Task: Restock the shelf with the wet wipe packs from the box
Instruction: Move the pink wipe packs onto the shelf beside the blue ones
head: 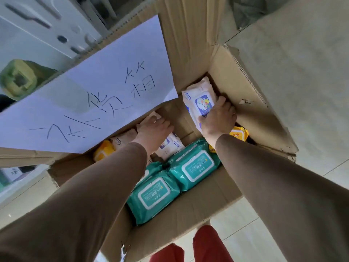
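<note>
Brown sleeves [90,195] reach from 6 o'clock down into the open cardboard box [251,103], where two teal wet wipe packs [192,165] lie nearest. At 1 o'clock the right hand [219,120] has its grip closed around a white wet wipe pack [200,99] tilted against the box wall. At 11 o'clock the left hand [154,129] rests palm-down on another white pack [170,146]; whether its grip has closed, I cannot tell.
</note>
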